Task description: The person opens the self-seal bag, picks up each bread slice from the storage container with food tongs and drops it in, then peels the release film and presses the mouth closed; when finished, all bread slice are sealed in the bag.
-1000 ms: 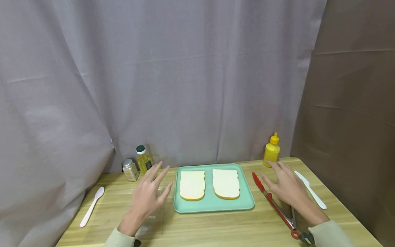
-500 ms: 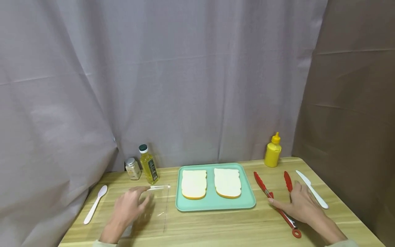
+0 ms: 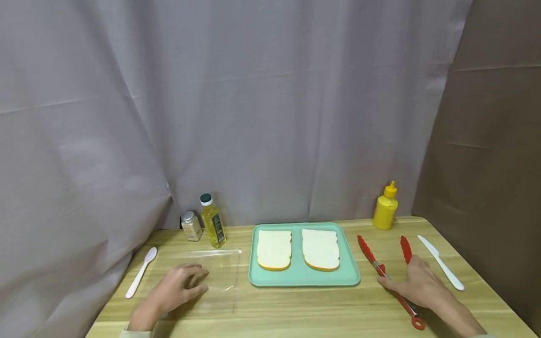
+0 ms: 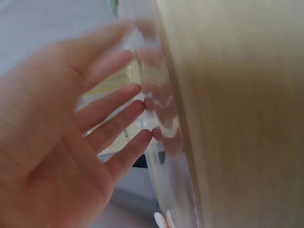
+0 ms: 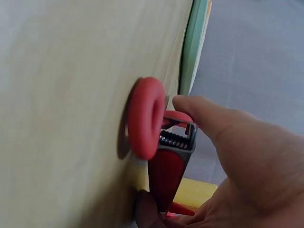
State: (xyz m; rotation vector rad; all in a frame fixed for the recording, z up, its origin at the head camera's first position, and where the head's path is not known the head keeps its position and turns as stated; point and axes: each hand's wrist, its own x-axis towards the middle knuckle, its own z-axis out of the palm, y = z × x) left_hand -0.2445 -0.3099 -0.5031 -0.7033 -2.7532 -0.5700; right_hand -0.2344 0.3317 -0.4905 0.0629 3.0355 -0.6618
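Observation:
My left hand [image 3: 171, 287] lies low over a clear plastic sheet [image 3: 221, 277] at the left of the table. In the left wrist view its fingers are spread and gently bent, the tips right at the shiny surface, where they reflect. At the right, my right hand [image 3: 424, 285] holds red-and-steel tongs [image 3: 390, 287] low over the wood, thumb on one arm and fingers round the other. The tongs' red tips stand spread apart, pointing to the back. The right wrist view shows their red ring [image 5: 146, 118] and spring [image 5: 174, 140] close up.
Two bread slices [image 3: 274, 249] lie on a green tray [image 3: 297, 279] in the middle. A seasoning jar [image 3: 191, 227] and an oil bottle [image 3: 213, 223] stand back left, a yellow squeeze bottle [image 3: 385, 210] back right. A white spoon [image 3: 141, 272] and white knife [image 3: 441, 264] lie at the sides.
My left hand has come down and back from beside the oil bottle onto the clear sheet. My right hand has lowered onto the tongs and taken hold of them. The view has shifted slightly.

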